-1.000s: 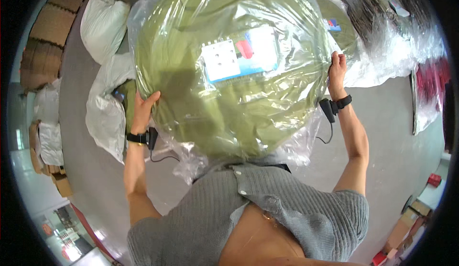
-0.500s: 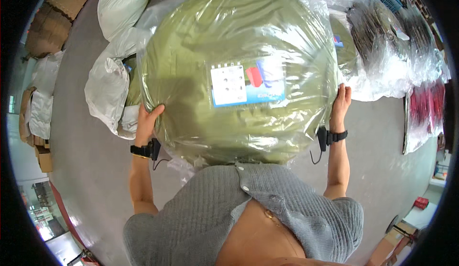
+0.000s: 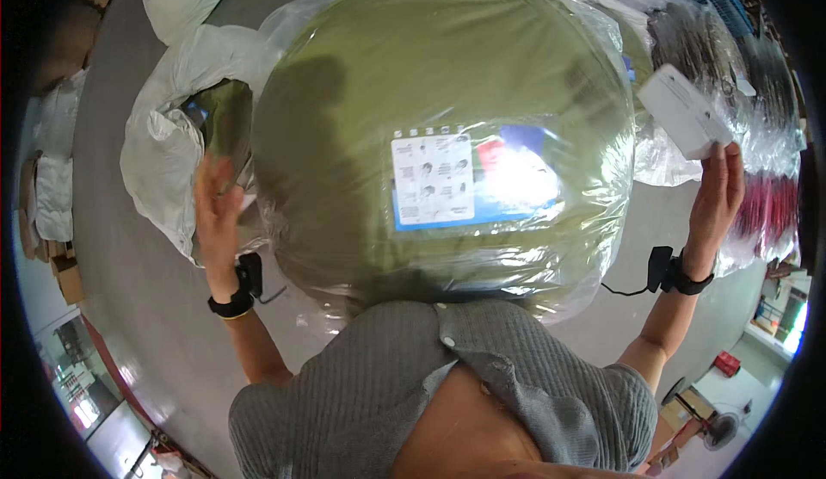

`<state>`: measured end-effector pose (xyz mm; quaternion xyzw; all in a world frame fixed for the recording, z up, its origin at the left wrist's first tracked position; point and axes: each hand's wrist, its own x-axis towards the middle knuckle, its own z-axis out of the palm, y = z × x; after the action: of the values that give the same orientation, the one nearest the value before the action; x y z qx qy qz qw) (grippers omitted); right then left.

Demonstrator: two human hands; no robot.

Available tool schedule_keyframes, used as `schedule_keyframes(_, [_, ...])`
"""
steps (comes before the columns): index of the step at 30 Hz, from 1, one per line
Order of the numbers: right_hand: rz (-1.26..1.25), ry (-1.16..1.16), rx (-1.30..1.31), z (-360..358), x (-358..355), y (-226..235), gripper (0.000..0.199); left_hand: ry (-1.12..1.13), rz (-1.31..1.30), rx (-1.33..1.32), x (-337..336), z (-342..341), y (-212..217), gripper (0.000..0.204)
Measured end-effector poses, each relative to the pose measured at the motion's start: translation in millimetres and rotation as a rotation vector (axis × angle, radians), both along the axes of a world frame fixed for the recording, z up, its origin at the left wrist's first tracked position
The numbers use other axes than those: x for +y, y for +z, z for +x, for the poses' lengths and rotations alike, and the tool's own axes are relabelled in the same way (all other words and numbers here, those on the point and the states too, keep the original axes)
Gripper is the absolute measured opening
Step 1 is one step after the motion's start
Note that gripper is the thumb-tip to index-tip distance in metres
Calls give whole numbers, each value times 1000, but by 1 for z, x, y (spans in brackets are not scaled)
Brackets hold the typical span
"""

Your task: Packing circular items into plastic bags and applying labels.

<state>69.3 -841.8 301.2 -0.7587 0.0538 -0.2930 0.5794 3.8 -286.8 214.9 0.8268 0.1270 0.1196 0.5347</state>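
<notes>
A large round olive-green bundle point(image 3: 447, 66) in clear plastic fills the middle, its near side close against my body. Through the plastic shows a printed insert point(image 3: 433, 178) with a white panel and blue border. To the right of the bundle, my right hand point(image 3: 716, 199) pinches the lower end of a white card point(image 3: 684, 111). My left hand point(image 3: 218, 216) is raised off the bundle's left side, somewhat blurred, fingers stretched out and nothing seen in it. What supports the bundle is hidden.
White sacks point(image 3: 194, 57) lie at the left, one gaping around another olive-green item point(image 3: 225, 117). Clear plastic packages point(image 3: 705, 57) crowd the far right near a blue crate point(image 3: 731, 6). Cardboard boxes point(image 3: 66, 279) stand along the left side of the grey floor point(image 3: 112, 221).
Both hands have let go of the bundle's sides and moved outward. The white card now shows in my right hand. The bundle appears slightly lower and larger in view.
</notes>
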Motion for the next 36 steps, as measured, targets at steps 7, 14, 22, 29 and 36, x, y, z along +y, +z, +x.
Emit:
schedule_keyframes(7, [93,908,335,29,180,8,10,-433,-295,-182,-70,27,63,74])
schedule_keyframes(14, [220,1144,485,28,223,-42,16,-447,-680,-242,-112,27,37,96])
schedule_keyframes(22, [95,1187,340,35,233,-35,37,-411,-661,-170,-111,30,35,97])
schedule_keyframes(29, [53,1225,339,38,231,-34,28,-367,-633,-226,-119,26,33,97])
schedule_keyframes(36, [-15,1172,385,37,232,-34,20,-404,-554,-79,-110,21,26,53])
